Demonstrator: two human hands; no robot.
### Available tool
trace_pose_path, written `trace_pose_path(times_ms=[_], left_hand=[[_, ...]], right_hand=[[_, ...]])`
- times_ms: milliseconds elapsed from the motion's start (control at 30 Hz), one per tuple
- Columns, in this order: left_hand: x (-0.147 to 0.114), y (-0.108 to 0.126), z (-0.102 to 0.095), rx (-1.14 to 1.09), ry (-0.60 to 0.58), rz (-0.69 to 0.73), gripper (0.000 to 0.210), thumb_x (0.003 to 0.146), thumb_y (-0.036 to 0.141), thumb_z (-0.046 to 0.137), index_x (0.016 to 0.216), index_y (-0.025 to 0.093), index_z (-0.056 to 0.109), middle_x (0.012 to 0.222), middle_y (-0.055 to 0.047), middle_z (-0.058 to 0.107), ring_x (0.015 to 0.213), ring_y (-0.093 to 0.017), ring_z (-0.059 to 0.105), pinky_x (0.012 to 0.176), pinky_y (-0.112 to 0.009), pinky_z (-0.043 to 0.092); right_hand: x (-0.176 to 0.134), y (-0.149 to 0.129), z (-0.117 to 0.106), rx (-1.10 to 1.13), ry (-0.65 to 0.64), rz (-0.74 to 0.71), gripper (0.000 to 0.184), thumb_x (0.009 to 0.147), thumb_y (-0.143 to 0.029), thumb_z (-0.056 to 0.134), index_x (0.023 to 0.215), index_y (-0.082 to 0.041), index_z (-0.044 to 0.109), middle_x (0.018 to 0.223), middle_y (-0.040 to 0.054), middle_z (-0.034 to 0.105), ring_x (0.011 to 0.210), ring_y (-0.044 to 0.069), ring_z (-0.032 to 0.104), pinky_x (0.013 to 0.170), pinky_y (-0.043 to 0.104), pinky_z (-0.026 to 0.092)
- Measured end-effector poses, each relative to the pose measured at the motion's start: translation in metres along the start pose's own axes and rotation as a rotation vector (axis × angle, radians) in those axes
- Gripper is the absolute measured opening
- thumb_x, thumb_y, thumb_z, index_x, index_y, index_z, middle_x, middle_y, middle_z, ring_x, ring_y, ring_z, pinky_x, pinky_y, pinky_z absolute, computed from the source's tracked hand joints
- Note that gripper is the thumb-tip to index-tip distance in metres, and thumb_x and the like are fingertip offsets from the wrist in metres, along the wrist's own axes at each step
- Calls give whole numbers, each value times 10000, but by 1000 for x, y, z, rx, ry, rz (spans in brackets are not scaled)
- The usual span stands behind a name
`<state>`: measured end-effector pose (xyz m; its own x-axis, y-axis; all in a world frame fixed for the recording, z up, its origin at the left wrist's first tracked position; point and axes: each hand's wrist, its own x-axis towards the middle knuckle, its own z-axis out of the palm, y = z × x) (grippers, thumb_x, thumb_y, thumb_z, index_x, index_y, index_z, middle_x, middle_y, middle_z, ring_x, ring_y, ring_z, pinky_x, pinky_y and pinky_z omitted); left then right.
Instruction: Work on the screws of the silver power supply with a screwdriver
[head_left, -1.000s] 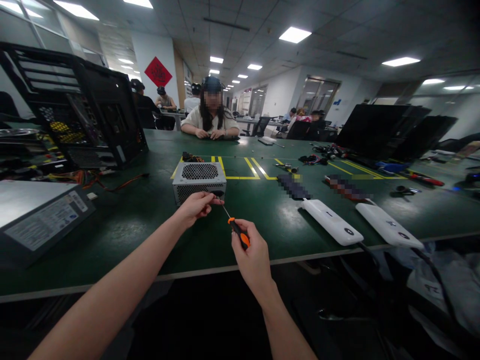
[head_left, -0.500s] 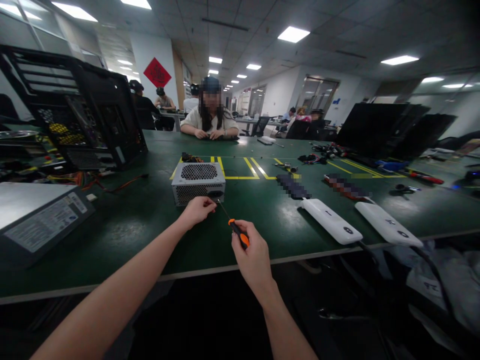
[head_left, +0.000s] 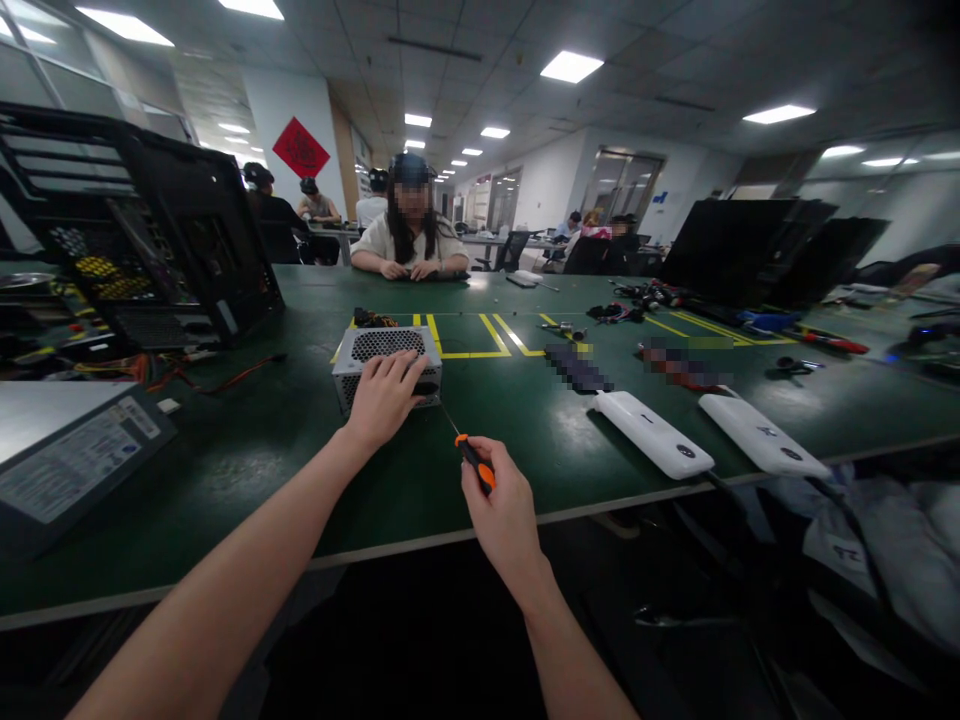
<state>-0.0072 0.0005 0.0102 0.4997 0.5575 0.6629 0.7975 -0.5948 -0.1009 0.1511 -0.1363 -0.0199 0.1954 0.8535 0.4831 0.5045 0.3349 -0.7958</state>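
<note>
A silver power supply unit with a perforated top and front stands on the green workbench. My left hand lies over its near top edge, fingers stretched out on the casing and the thumb lower, by the front. In my right hand is a screwdriver with a black and orange handle. Its thin shaft points up and left, the tip close to the unit's lower front right corner. Whether the tip touches a screw is too small to tell.
An open black computer case stands at the left, with a second power supply nearer me. Two white power banks lie at the right near the bench edge. Cables and dark monitors are farther right. A person sits opposite.
My left hand has gone from pinched fingers near the screwdriver tip to lying spread on top of the power supply. The right hand still holds the screwdriver. The view has shifted slightly.
</note>
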Motion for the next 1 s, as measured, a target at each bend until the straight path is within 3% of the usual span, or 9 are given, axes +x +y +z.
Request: trace_pose_path(times_ms=[233, 400, 500, 600, 733, 867, 1000], left_hand=[[-8, -14, -13, -99, 5, 30, 491, 784, 256, 585, 1260, 225, 468, 1289, -124, 511, 1184, -300, 453, 958, -454, 325], [-11, -24, -36, -144, 203, -142, 550, 734, 334, 649, 1246, 235, 471, 1233, -90, 546, 1133, -272, 490, 959, -423, 358], [-13, -25, -51, -221, 259, -211, 576, 703, 366, 678, 1231, 240, 483, 1187, -72, 566, 1088, -251, 520, 936, -400, 399], [-16, -24, -63, -306, 247, -232, 580, 685, 378, 694, 1212, 239, 498, 1164, -56, 568, 1049, -226, 542, 924, -375, 421], [-19, -23, -66, -393, 259, -277, 614, 655, 379, 715, 1208, 237, 489, 1127, -40, 573, 1012, -212, 556, 900, -363, 442], [-21, -19, -64, -413, 273, -253, 616, 664, 357, 709, 1211, 233, 455, 1158, -55, 548, 1052, -221, 535, 919, -381, 434], [-23, -10, -65, -368, 380, -169, 588, 659, 333, 715, 1161, 230, 427, 1211, -83, 495, 1124, -239, 484, 937, -417, 424]], right_hand=[[4, 6, -3, 64, 12, 70, 336, 825, -241, 487, 1158, -192, 495, 1091, 88, 590, 1017, 201, 571, 906, 399, 462], [6, -1, -7, 136, -35, 78, 310, 829, -249, 488, 1135, -201, 508, 1064, 67, 594, 995, 187, 571, 901, 386, 461], [13, -8, -3, 219, -4, 53, 304, 846, -281, 479, 1141, -209, 506, 1062, 62, 590, 973, 178, 574, 884, 369, 466], [28, -16, 8, 389, 33, 117, 333, 839, -334, 499, 1149, -212, 495, 961, 47, 599, 780, 143, 595, 726, 306, 514], [52, -30, 33, 695, -6, 288, 388, 774, -414, 577, 1082, -192, 496, 784, -11, 545, 537, 79, 500, 510, 232, 472], [64, -44, 55, 902, 78, 365, 438, 710, -355, 644, 1066, -212, 434, 983, 24, 544, 732, 94, 566, 653, 234, 514], [62, -51, 64, 980, 120, 378, 429, 721, -340, 627, 1070, -223, 405, 1037, 38, 544, 848, 117, 581, 737, 258, 516]])
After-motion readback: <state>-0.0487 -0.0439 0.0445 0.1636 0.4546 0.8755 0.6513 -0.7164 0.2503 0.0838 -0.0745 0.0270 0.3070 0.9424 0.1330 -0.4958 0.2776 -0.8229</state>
